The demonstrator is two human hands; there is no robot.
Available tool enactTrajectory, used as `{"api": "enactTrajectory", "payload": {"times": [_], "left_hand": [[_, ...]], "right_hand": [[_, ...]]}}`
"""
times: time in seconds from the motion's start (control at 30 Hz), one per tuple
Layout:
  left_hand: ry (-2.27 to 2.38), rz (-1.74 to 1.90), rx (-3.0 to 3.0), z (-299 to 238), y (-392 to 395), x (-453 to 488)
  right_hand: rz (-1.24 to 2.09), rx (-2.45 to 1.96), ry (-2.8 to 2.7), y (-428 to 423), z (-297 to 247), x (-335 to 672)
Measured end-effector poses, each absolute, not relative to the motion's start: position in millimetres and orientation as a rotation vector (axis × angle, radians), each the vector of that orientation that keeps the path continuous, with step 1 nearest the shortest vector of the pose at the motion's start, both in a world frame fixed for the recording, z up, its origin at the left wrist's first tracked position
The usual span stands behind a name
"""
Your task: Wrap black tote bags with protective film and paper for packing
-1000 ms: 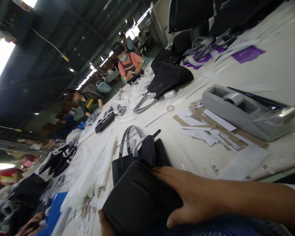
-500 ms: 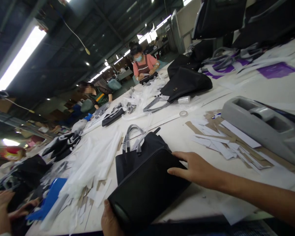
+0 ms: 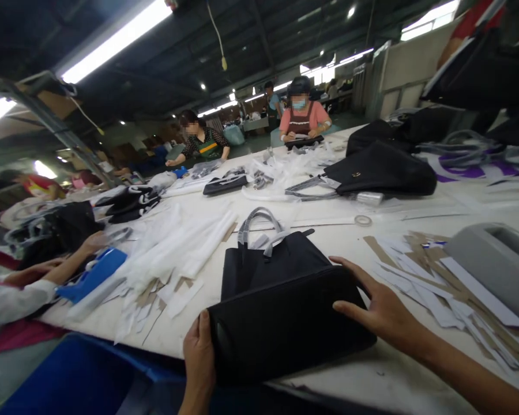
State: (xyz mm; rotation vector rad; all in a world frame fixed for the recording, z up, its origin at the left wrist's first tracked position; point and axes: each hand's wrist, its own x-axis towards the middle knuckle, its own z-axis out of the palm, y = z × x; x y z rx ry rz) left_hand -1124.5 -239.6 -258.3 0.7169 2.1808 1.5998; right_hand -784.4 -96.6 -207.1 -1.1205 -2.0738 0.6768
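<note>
A black handbag (image 3: pixel 285 328) lies on its side on the white table, its flat bottom turned towards me. Its two handles, wrapped in clear plastic, point away from me. My left hand (image 3: pixel 201 351) grips the left end of the bag, thumb on the bottom panel and fingers partly hidden behind. At the right end my right hand (image 3: pixel 380 305) holds the bag, with its thumb against the bottom panel and its index finger along the upper edge. The other fingers of that hand are hidden.
White wrapping sheets (image 3: pixel 173 242) and card strips lie to the left, more paper strips (image 3: pixel 450 288) and a grey tape dispenser (image 3: pixel 497 259) to the right. Further back are another black bag (image 3: pixel 384 173) and a tape roll (image 3: pixel 363 220). A co-worker's arm (image 3: pixel 64 268) reaches in at left.
My view has tilted level and swung left, so the bag appears further right. Both hands stay on the bag. The co-worker at left has stretched an arm forward.
</note>
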Motion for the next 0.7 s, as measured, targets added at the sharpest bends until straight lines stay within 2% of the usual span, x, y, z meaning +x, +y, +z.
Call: {"api": "enactTrajectory", "payload": {"times": [0.23, 0.53, 0.63, 0.7], "left_hand": [[2.271, 1.234, 1.266, -241.7, -225.1, -1129.8], [2.567, 0.629, 1.441, -232.9, -195.4, -1139.7], [2.711, 0.648, 1.721, -217.4, -199.8, -1121.6], [2.543, 0.726, 2.092, -210.6, -201.2, -1104.0]], "right_hand": [[0.670, -1.493, -2.047, -81.7, -243.4, -789.3], [0.690, -1.671, -1.935, -75.9, -237.3, -795.7], [0.600, -1.686, -1.982, -77.1, -238.7, -795.4], [0.561, -1.695, -2.014, -75.6, -241.9, -792.0]]}}
